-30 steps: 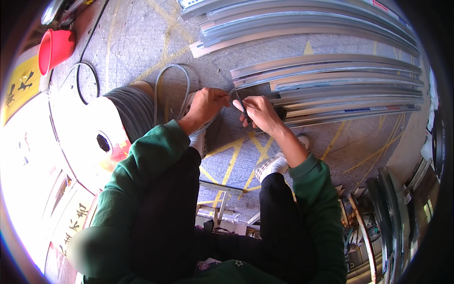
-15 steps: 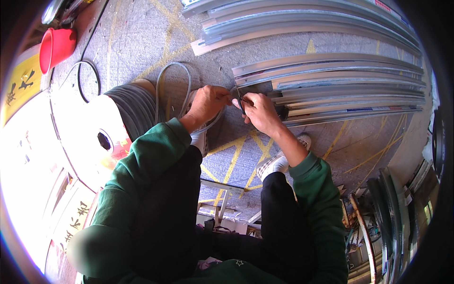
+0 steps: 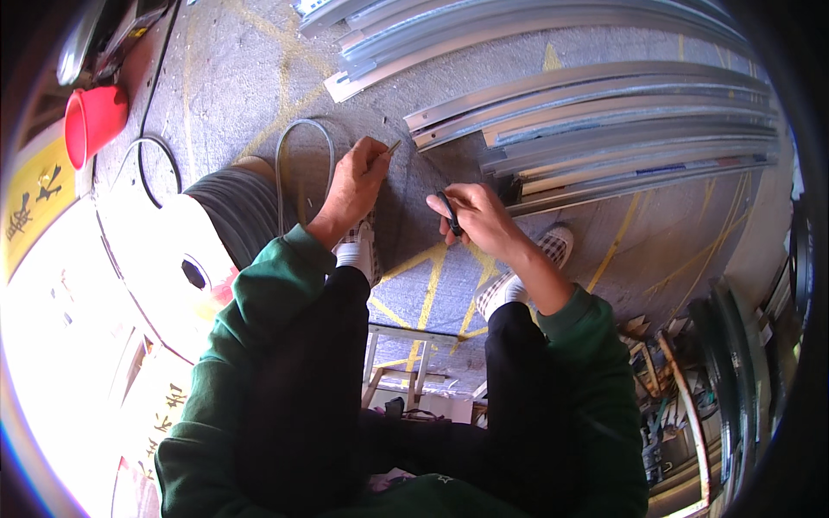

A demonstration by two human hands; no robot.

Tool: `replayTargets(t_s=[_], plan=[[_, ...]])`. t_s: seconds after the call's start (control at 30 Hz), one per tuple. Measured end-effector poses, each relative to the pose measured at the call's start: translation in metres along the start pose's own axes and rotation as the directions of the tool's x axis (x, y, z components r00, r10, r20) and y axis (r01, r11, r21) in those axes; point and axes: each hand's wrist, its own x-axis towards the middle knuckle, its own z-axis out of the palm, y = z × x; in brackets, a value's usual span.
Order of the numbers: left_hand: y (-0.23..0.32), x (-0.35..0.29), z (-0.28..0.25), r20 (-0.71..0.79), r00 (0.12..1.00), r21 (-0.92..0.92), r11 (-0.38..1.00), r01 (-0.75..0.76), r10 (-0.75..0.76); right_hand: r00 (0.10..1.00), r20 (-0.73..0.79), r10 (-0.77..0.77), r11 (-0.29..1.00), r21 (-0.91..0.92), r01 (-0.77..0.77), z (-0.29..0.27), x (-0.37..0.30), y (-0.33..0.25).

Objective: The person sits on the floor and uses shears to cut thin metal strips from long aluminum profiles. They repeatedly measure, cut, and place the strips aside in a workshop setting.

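My left hand (image 3: 352, 183) is closed in a pinch on a grey cord, whose short end (image 3: 395, 148) sticks out past the fingertips. A loop of grey cord (image 3: 304, 123) rises beside this hand from the large reel of wound grey cord (image 3: 235, 203) at the left. My right hand (image 3: 477, 217), lower and to the right, is closed on a small tool with a black curved handle (image 3: 450, 216); its working end is hidden. The two hands are apart, above the concrete floor between my checkered shoes.
Long metal channels (image 3: 604, 112) lie stacked at the right, with another stack (image 3: 518, 30) farther off. A red bucket (image 3: 93, 125) stands at the far left. A metal frame (image 3: 414, 337) is between my legs; dark curved strips (image 3: 730, 380) lean at lower right.
My hands have come apart: the left went up and slightly left with the cord end, the right drew down with the black-handled tool. The view has shifted slightly.
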Motion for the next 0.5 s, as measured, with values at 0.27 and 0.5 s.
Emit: replayTargets(t_s=[0.27, 0.5], plan=[[0.027, 0.004, -0.01, 0.099, 0.994, 0.212, 0.976, -0.056, 0.035, 0.999, 0.008, -0.049, 0.992, 0.113, 0.048, -0.007, -0.016, 0.01], [0.019, 0.011, -0.006, 0.145, 0.966, 0.576, 0.776, -0.257, 0.212, 0.995, -0.025, -0.1, 0.984, 0.144, 0.103, -0.01, -0.017, 0.018]])
